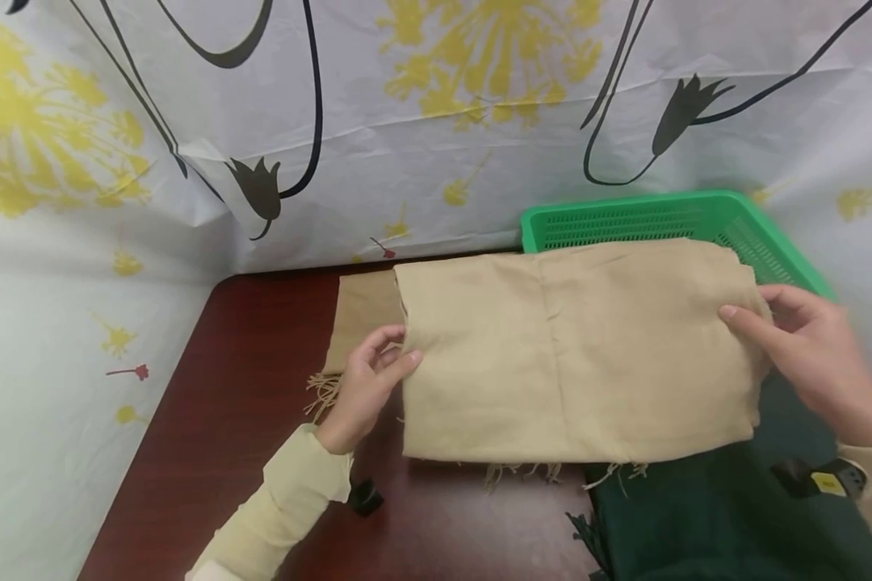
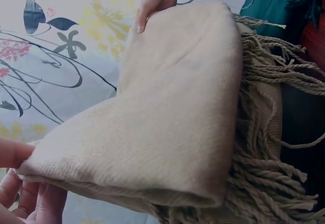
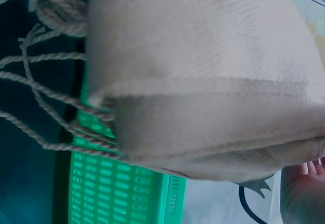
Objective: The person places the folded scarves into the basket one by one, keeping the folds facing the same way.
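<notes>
A folded beige scarf (image 1: 581,355) with a twisted fringe is held up between both hands over the table. My left hand (image 1: 366,383) pinches its left edge, thumb on the front and fingers behind. At the opposite end my right hand (image 1: 817,351) grips the right edge the same way. In the left wrist view, the layered folds of the scarf (image 2: 152,122) show, with fringe strands (image 2: 274,168) hanging along one side. Behind the scarf at the left, a further piece of beige fringed cloth (image 1: 363,303) lies on the table; whether it joins the held scarf is hidden.
A green plastic basket (image 1: 632,211) stands at the back right, partly covered by the scarf. Dark green fringed cloth (image 1: 712,508) lies at the front right of the reddish-brown table (image 1: 211,420). Flower-printed sheeting (image 1: 421,161) hangs behind and at the sides.
</notes>
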Demonstrator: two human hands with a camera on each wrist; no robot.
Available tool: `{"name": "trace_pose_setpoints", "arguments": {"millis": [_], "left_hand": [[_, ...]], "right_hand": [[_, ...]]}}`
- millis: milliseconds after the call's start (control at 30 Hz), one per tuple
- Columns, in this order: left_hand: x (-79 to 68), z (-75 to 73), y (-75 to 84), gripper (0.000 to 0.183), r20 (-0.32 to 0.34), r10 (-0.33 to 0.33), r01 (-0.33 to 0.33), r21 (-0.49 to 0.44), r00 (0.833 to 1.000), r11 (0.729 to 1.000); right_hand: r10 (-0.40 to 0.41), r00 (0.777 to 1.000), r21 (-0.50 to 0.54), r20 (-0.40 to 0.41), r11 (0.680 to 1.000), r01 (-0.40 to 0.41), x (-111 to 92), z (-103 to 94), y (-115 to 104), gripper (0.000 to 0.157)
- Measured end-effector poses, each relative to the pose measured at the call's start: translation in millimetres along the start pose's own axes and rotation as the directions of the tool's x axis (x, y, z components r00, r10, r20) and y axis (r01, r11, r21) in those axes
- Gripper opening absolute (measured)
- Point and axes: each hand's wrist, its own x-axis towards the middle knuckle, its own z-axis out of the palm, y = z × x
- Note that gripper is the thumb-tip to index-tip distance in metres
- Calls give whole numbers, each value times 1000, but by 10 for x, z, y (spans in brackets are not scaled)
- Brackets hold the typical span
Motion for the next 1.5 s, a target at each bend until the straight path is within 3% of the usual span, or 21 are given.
{"name": "trace_pose_setpoints", "arguments": {"millis": [133, 267, 533, 733, 1033, 1233, 1500], "left_hand": [[55, 40, 12, 31, 17, -10, 10, -44, 1000, 999], [118, 121, 24, 29, 31, 30, -26, -123, 999, 992], [207, 256, 1, 29, 0, 44, -43, -125, 999, 991], [272, 366, -8, 28, -4, 36, -36, -183, 999, 983], [305, 458, 16, 30, 7, 19, -17, -235, 1000, 972], [355, 463, 16, 31, 47, -29, 40, -255, 998, 966], [484, 528, 61, 34, 54, -38, 49, -233, 998, 971]], "right_hand": [[0, 1000, 47, -18, 999, 0, 22, -31, 1, 15], [23, 1000, 87, -21, 996, -21, 46, -76, 18, 15], [88, 996, 130, -30, 988, -83, 109, -141, 92, 22], [155, 988, 163, -9, 975, -152, 182, -217, 135, 28], [193, 979, 74, -67, 979, -188, 282, -245, 152, 25], [142, 984, 16, -105, 990, -141, 336, -255, 183, 16], [79, 991, 151, -104, 987, -63, 425, -316, 142, 12]]}}
